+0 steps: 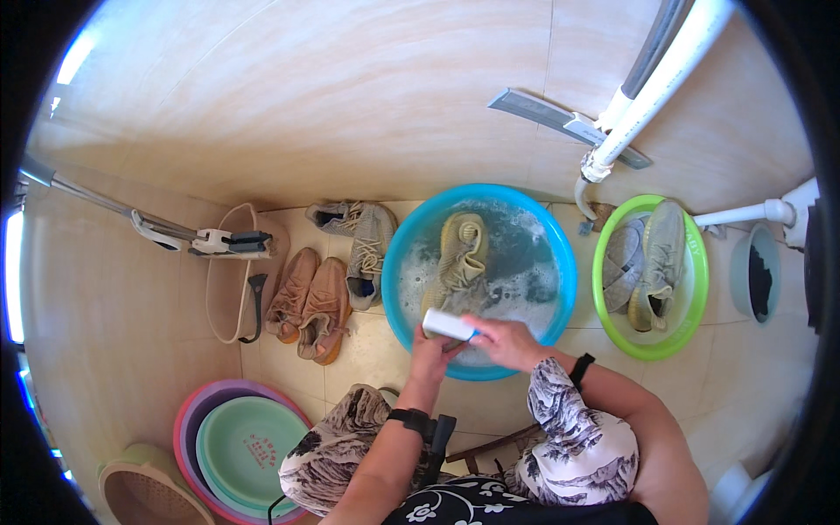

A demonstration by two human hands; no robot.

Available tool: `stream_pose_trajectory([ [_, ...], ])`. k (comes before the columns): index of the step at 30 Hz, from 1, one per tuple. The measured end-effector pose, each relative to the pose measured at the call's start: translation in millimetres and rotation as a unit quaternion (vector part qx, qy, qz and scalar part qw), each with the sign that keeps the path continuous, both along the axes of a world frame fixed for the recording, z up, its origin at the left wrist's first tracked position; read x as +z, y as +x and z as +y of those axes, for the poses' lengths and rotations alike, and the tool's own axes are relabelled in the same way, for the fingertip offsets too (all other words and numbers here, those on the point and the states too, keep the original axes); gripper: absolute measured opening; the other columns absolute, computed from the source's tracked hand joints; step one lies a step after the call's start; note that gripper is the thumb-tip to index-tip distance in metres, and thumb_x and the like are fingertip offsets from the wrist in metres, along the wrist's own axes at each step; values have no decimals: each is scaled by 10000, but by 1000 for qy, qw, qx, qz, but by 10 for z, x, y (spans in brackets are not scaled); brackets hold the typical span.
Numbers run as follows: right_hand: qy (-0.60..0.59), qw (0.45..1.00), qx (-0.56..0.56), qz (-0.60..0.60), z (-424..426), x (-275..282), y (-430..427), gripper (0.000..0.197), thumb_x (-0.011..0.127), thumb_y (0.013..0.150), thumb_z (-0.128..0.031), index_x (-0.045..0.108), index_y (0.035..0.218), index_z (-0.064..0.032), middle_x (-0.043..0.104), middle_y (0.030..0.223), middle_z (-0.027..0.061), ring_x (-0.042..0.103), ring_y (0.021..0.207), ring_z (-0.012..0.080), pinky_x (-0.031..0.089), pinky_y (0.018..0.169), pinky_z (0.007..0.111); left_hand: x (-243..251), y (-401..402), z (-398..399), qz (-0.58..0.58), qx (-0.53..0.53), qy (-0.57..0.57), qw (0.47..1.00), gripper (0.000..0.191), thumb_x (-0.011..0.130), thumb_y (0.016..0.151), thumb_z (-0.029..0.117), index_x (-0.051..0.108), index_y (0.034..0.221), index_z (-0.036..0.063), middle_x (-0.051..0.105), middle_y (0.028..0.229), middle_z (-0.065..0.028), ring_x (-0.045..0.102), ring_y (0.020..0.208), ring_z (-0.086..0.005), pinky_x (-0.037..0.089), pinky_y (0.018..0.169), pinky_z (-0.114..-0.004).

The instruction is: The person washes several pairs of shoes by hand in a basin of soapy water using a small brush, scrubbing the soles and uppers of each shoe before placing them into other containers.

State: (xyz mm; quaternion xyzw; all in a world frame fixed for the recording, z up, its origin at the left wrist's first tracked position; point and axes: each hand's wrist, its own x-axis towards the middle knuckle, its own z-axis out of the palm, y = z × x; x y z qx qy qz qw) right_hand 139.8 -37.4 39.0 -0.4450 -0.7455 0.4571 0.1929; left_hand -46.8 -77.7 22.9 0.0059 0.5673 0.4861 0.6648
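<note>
In a blue basin point(568, 269) of sudsy water rests a yellowish-grey knit sneaker point(462, 252), its opening and laces facing up. My left hand point(430, 357) grips the sneaker's near end at the basin's front edge; the brush partly hides what the fingers hold. With my right hand point(508, 341) I hold a white brush point(449, 325) with a bit of blue at its handle, over the sneaker's near end. The bristles face down and cannot be seen.
Left of the basin stand grey laced sneakers point(367, 249) and orange-brown sneakers point(315, 308). A green-rimmed basin point(597, 289) on the right holds a grey sneaker point(659, 256) and grey pieces. Stacked basins point(246, 446), a mop point(230, 243), a squeegee point(545, 111) and a white pipe point(656, 92) surround me.
</note>
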Motion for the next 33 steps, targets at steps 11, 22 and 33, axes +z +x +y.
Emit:
stream_pose_trajectory([
  [11, 15, 992, 44, -117, -75, -289, 171, 390, 550, 861, -310, 537, 1248, -265, 659, 887, 103, 640, 725, 318, 495, 589, 430, -89, 226, 44, -34, -3, -40, 999, 513, 447, 772, -134, 390, 1229, 90, 493, 1207, -181, 537, 1080, -366, 524, 826, -526],
  [22, 19, 971, 105, -216, 260, -186, 219, 413, 534, 880, -274, 506, 1291, -287, 633, 877, 98, 638, 801, 282, 485, 629, 424, -303, 205, 27, -20, -59, -58, 996, 442, 450, 771, -133, 470, 1179, 36, 594, 1064, -140, 591, 990, -339, 525, 845, -488],
  [33, 18, 955, 54, -292, 495, -144, 412, 371, 555, 864, -299, 562, 1234, -273, 652, 869, 78, 636, 793, 272, 486, 651, 409, -613, 162, 26, 64, -20, -120, 990, 451, 509, 754, -132, 449, 1165, 45, 563, 1057, -137, 587, 882, -295, 493, 688, -403],
])
